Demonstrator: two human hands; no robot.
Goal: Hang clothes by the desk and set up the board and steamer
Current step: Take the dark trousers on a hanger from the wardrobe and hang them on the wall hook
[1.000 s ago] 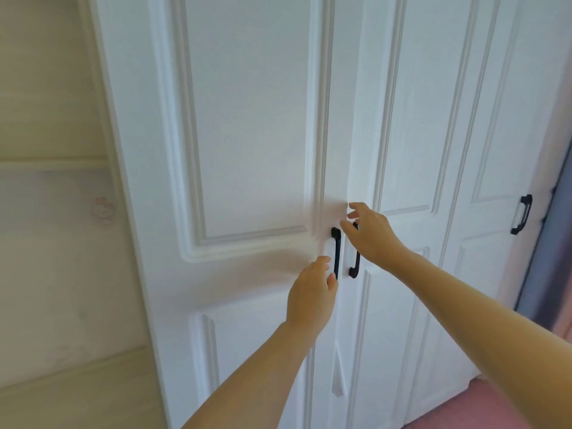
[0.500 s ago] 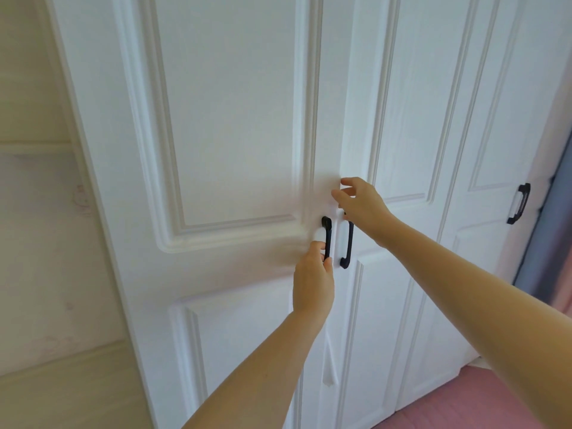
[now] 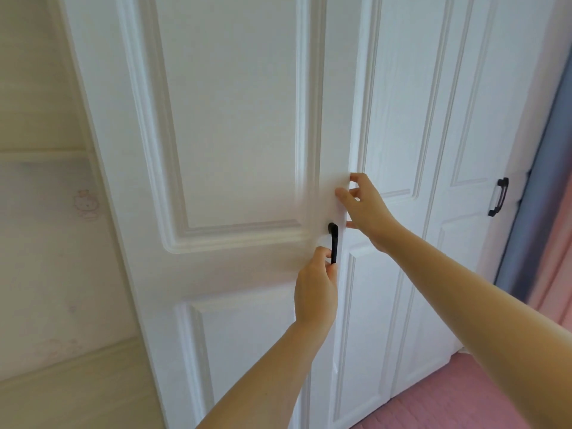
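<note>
Gripping black handle (image 3: 333, 243) of white wardrobe door (image 3: 235, 150): left hand (image 3: 315, 292); right hand (image 3: 365, 209) splayed.

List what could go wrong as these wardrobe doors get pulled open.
1. The left hand holds only the lower end of the black handle with its fingertips, so the grip may slip.
2. The right hand has its fingers at the edge of the left door, by the seam; they could get pinched if that door swings back.
3. The door may swing toward the person.

Both hands outstretched — left (image 3: 315, 287) curled, right (image 3: 365, 205) loosely spread
</note>
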